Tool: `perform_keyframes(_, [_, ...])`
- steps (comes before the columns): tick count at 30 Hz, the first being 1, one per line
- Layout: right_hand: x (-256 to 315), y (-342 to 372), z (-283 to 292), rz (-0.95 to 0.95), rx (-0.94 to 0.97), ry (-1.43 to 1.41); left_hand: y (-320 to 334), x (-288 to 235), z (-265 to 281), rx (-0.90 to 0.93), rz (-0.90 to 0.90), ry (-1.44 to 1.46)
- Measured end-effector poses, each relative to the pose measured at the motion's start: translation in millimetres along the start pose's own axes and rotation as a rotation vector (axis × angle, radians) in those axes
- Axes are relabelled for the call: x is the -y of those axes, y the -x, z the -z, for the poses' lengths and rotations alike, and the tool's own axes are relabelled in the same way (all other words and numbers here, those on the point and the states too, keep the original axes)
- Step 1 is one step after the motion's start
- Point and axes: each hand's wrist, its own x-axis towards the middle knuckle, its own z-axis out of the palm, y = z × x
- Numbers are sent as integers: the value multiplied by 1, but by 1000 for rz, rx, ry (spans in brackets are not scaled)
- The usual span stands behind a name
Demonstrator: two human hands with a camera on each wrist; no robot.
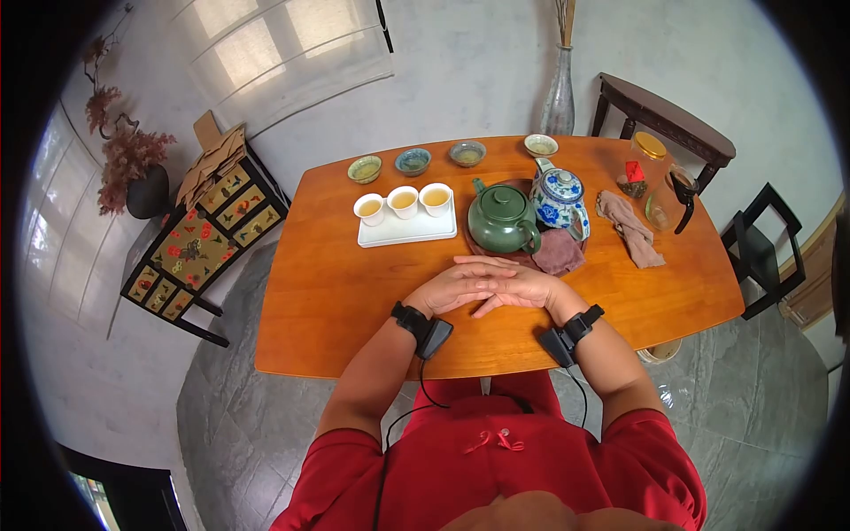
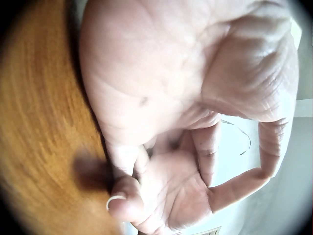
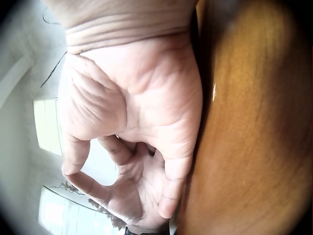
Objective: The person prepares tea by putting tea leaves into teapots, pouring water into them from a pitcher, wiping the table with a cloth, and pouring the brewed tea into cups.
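In the head view my left hand point(image 1: 447, 290) and right hand point(image 1: 529, 288) meet over the wooden table point(image 1: 336, 301), fingers loosely interlaced. Both wrist views show palms facing, thumb tips meeting and a gap beneath the thumbs; no object is between them. Just beyond the hands stand a green teapot point(image 1: 503, 221) and a blue-and-white floral teapot point(image 1: 558, 196) on a round dark tray point(image 1: 474, 248). A folded mauve cloth point(image 1: 559, 253) lies at the tray's near edge. Left of it, three white cups point(image 1: 403, 203) of pale tea stand on a white rectangular tray point(image 1: 407, 234).
Several small bowls point(image 1: 413, 162) line the far edge. On the right are a beige cloth point(image 1: 630, 232), a gold-lidded jar point(image 1: 649, 146) with a red label, and a glass pitcher point(image 1: 660, 208) with a black handle. A painted cabinet point(image 1: 190, 248) stands left, a black chair point(image 1: 768, 252) right.
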Motion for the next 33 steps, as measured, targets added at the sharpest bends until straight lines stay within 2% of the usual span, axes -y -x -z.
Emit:
perform_keyframes(10, [-2,-1,1,30,41,-57,1,-2,-2,-42,50,-30])
perform_keyframes(12, [1,0,-3,-2,-19,17,1,2,4,-16,40,14])
perform_keyframes(16, [3,1,-4,-7,-22,9,1,1,4,-24,17,-31])
perform_keyframes(21, [-1,1,2,35,43,-41,0,-4,-2,-61,77,-69])
perform_keyframes(24, [0,0,0,21,15,-19,-1,0,2,11,31,16])
perform_keyframes(31, [0,0,-1,17,-6,24,1,-11,-5,-19,50,-17])
perform_keyframes(33, [-2,0,2,35,35,-88,-1,-12,-6,-9,47,-17])
